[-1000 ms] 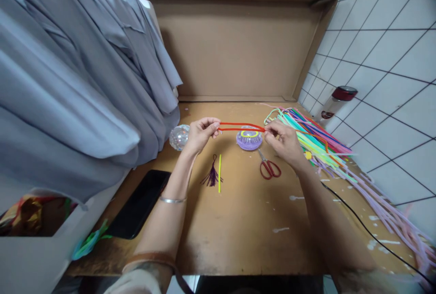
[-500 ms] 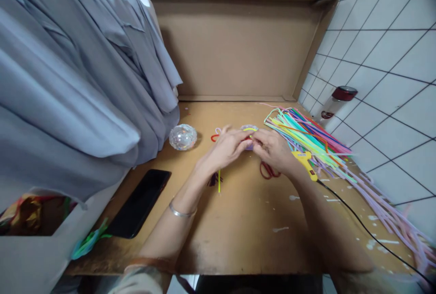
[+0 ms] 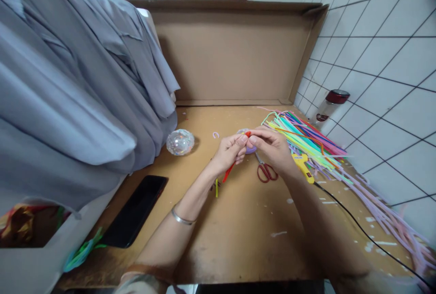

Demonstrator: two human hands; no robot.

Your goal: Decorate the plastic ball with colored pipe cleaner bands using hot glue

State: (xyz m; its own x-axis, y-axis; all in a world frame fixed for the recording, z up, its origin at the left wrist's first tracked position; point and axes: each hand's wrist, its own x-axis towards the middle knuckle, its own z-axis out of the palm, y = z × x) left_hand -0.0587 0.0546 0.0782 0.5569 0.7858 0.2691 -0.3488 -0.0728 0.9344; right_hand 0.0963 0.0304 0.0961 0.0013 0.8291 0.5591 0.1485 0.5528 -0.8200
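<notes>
Between both hands is a red pipe cleaner (image 3: 228,174), its loose end hanging down below my left hand (image 3: 230,152). The fingertips of that hand pinch it, and my right hand (image 3: 273,145) pinches its bent upper part from the other side. Just behind the fingers lies a purple round piece (image 3: 251,150), mostly hidden. Red-handled scissors (image 3: 267,173) rest on the table by my right hand. A short yellow strip (image 3: 216,188) and some dark bits lie under my left wrist. Farther back is a small pale pink curved piece (image 3: 215,134).
A pile of coloured pipe cleaners (image 3: 306,135) and a yellow glue gun (image 3: 303,168) with a black cord lie right. A clear faceted ball (image 3: 180,142) and a black phone (image 3: 136,211) are left. A red-lidded bottle (image 3: 330,105) stands by the tiled wall; cardboard (image 3: 231,53) closes the back.
The red pipe cleaner has come across from beside my left hand and now hangs below it. My hands have turned, showing the pinching fingers. The view has tipped slightly upward.
</notes>
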